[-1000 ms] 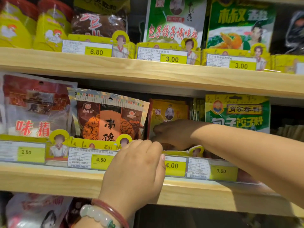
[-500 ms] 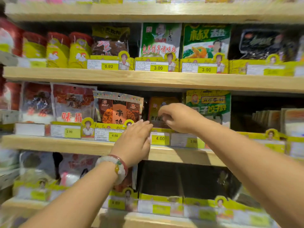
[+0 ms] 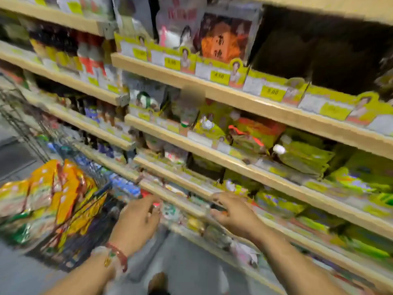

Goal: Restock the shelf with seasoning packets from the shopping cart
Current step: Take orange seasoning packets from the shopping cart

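Note:
The view is blurred by motion. A wire shopping cart (image 3: 23,124) at the lower left holds a heap of orange and yellow seasoning packets (image 3: 61,192). My left hand (image 3: 136,222), with bead bracelets on the wrist, hangs open just right of the cart, holding nothing. My right hand (image 3: 234,211) is open too, fingers spread, in front of the lower wooden shelf edge (image 3: 182,201). Neither hand touches a packet. Higher up, the orange-printed packet (image 3: 221,39) stands on the shelf behind yellow price tags (image 3: 219,76).
Wooden shelves run diagonally from upper left to lower right, stocked with green and yellow packets (image 3: 302,156) and bottles (image 3: 89,58) at the left. A dark gap (image 3: 319,56) lies right of the orange packet. Grey floor (image 3: 191,262) and a shoe tip (image 3: 158,282) show below.
Both hands have left the middle shelf and dropped low. The view has swung down and left, bringing the cart with its packets into sight.

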